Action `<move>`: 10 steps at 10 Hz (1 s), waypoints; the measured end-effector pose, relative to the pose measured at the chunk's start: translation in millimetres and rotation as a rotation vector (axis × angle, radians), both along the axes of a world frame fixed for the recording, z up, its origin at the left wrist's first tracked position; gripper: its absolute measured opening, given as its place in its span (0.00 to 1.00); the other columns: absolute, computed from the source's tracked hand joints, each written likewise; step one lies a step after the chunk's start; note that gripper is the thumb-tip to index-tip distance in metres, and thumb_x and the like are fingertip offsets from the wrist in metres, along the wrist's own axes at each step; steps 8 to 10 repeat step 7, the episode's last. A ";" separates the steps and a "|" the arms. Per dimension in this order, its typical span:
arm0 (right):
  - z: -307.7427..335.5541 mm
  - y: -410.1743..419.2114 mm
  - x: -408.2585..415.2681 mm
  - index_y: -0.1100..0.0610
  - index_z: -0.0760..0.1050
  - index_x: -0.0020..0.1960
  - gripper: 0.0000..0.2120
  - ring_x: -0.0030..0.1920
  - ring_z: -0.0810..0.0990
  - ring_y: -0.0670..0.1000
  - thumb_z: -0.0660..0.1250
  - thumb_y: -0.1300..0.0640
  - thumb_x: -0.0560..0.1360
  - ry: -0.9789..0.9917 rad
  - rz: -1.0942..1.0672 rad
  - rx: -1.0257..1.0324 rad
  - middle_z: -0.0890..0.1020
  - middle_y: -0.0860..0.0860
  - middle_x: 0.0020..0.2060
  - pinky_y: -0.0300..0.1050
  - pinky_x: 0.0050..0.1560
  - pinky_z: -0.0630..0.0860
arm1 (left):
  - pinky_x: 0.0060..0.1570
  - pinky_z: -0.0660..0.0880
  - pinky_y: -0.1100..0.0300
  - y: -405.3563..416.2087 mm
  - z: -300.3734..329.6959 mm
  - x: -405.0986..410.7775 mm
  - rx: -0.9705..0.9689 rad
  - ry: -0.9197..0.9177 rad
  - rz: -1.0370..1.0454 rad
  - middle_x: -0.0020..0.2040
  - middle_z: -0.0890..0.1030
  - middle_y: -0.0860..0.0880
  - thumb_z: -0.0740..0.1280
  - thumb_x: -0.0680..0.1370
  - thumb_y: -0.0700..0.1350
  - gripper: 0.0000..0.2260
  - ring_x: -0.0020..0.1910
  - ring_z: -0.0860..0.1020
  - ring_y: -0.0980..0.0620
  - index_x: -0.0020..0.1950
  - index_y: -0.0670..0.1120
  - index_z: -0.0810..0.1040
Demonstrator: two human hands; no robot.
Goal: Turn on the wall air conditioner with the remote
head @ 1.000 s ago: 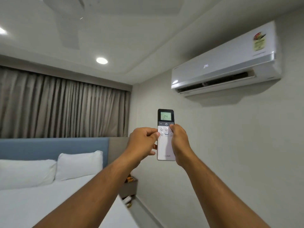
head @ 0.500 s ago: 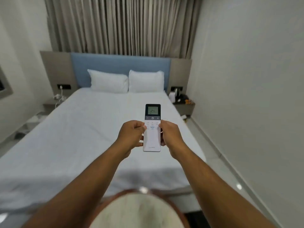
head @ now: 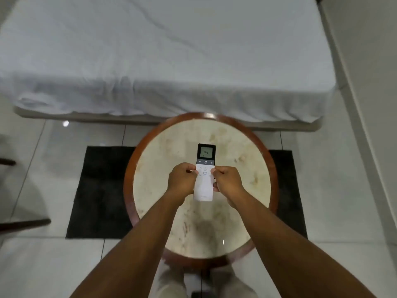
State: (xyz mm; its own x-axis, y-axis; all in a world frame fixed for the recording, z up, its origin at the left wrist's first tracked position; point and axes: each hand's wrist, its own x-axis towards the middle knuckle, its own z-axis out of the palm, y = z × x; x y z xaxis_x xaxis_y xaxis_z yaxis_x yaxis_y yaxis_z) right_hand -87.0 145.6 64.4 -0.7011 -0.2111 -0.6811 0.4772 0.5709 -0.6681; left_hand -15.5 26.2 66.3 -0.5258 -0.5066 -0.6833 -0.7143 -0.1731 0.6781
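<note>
A: Where was the remote [head: 204, 172]?
B: Held above the round table [head: 240, 151], screen lit w/ "24".
A: Hands?
B: Left hand [head: 182, 181] & right hand [head: 228, 182] were both closed on its sides.

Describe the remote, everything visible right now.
The remote is a slim white plastic bar with a dark top section holding a lit greenish screen that reads 24. Below it sits a row with minus, power and plus, then small pale buttons, one outlined in blue. It is held face up, screen end away from the person, over the round table. The left hand and right hand pinch its long edges mid-body.
</note>
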 end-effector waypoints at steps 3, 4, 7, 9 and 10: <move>-105.5 3.3 34.3 0.62 0.82 0.61 0.17 0.51 0.83 0.60 0.58 0.68 0.79 -0.080 0.190 0.139 0.85 0.61 0.56 0.43 0.38 0.75 | 0.48 0.81 0.45 21.4 -124.5 27.0 -0.052 -0.200 -0.018 0.55 0.82 0.45 0.61 0.78 0.39 0.10 0.50 0.80 0.45 0.55 0.47 0.78; -119.8 -1.1 40.4 0.64 0.81 0.61 0.17 0.53 0.83 0.61 0.58 0.69 0.78 -0.073 0.226 0.163 0.83 0.63 0.58 0.45 0.42 0.77 | 0.42 0.79 0.54 22.0 -140.0 28.8 -0.105 -0.227 -0.026 0.55 0.82 0.46 0.61 0.78 0.39 0.09 0.48 0.79 0.47 0.55 0.46 0.79; -131.5 -1.6 54.0 0.64 0.77 0.54 0.10 0.50 0.81 0.61 0.61 0.63 0.75 -0.038 0.364 0.223 0.78 0.64 0.59 0.50 0.47 0.80 | 0.43 0.74 0.57 25.2 -149.2 37.2 -0.143 -0.270 -0.029 0.57 0.82 0.44 0.62 0.78 0.40 0.09 0.50 0.78 0.46 0.55 0.44 0.79; -131.5 -1.6 54.0 0.64 0.77 0.54 0.10 0.50 0.81 0.61 0.61 0.63 0.75 -0.038 0.364 0.223 0.78 0.64 0.59 0.50 0.47 0.80 | 0.43 0.74 0.57 25.2 -149.2 37.2 -0.143 -0.270 -0.029 0.57 0.82 0.44 0.62 0.78 0.40 0.09 0.50 0.78 0.46 0.55 0.44 0.79; -131.5 -1.6 54.0 0.64 0.77 0.54 0.10 0.50 0.81 0.61 0.61 0.63 0.75 -0.038 0.364 0.223 0.78 0.64 0.59 0.50 0.47 0.80 | 0.43 0.74 0.57 25.2 -149.2 37.2 -0.143 -0.270 -0.029 0.57 0.82 0.44 0.62 0.78 0.40 0.09 0.50 0.78 0.46 0.55 0.44 0.79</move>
